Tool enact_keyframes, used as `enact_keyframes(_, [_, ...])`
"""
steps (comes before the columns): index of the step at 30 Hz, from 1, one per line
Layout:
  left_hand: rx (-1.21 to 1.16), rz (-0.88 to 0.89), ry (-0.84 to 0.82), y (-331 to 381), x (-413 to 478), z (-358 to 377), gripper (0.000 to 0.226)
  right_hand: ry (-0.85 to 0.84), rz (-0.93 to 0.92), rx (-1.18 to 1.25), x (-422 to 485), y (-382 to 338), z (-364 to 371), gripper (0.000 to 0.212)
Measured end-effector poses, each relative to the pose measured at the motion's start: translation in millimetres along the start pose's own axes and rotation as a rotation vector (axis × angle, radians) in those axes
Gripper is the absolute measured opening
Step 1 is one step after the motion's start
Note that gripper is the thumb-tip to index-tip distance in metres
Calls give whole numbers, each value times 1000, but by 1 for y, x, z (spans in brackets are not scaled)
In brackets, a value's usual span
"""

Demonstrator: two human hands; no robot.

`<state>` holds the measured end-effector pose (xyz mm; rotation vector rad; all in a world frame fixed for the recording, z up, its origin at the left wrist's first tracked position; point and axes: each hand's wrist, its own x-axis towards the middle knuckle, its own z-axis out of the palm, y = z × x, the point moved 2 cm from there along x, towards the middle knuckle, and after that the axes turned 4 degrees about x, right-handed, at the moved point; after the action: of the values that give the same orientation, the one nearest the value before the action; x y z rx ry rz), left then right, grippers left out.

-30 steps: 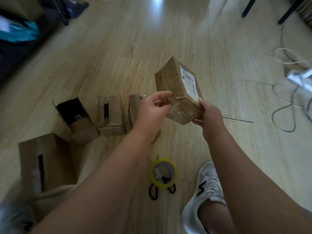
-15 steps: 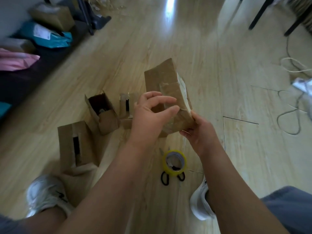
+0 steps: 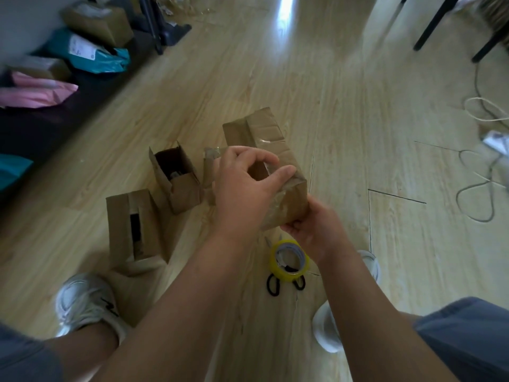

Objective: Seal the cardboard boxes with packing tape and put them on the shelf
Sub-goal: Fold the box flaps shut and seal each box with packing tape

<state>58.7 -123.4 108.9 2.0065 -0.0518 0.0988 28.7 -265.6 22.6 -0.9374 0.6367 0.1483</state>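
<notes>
A taped cardboard box (image 3: 265, 139) hangs above the wooden floor between my hands. My right hand (image 3: 311, 230) grips its near lower end from underneath. My left hand (image 3: 245, 188) lies over its near top edge, thumb pressing on the shiny tape, fingers curled above the box. Below them a yellow roll of packing tape (image 3: 289, 260) lies on the floor on top of black-handled scissors (image 3: 274, 285). To the left stand three more boxes: a near one with a slit in its flaps (image 3: 132, 224), an open one (image 3: 176, 177), and one mostly hidden behind my left hand (image 3: 210, 164).
A low dark shelf (image 3: 46, 125) runs along the left with a cardboard box (image 3: 96, 22), teal parcels (image 3: 91, 53) and a pink parcel (image 3: 35, 92) on it. Cables (image 3: 479, 172) lie at the right, dark chair legs (image 3: 438, 20) at the top right. My shoes (image 3: 85, 301) flank the tape.
The held box has turned so its label side no longer faces me and the taped end points toward me. My left thumb came down onto the tape. The view swung left, showing the shelf.
</notes>
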Motion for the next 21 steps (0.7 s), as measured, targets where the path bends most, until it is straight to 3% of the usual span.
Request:
enact_keyframes(3, [-173,-86,94,-6,-3,-8,24,-9,28,32,-3,2,2,30])
enact_keyframes(5, [-307,-255,84,-14,-3,-14,44,-24,35,48,-5,1,3,31])
enact_keyframes(8, [-510,-551,-231,-32,-3,-16,66,-49,50,67,-9,-1,5,36])
enact_keyframes(10, [-480,-612,-452,-43,-5,-18,77,-77,60,45,-11,-2,6,38])
enact_keyframes(12, [-506,-609,-509,-49,-8,-19,84,-86,50,-38,-14,-1,9,35])
enact_keyframes(16, [-549,-607,-307,-52,-14,-20,71,52,-80,-419,-20,-6,16,29])
enact_keyframes(18, [-535,-612,-197,-56,-14,-21,69,69,-120,-403,-27,-13,18,37])
enact_keyframes(21, [-574,-608,-99,-57,-13,-25,70,-49,-158,-405,-38,-21,24,44])
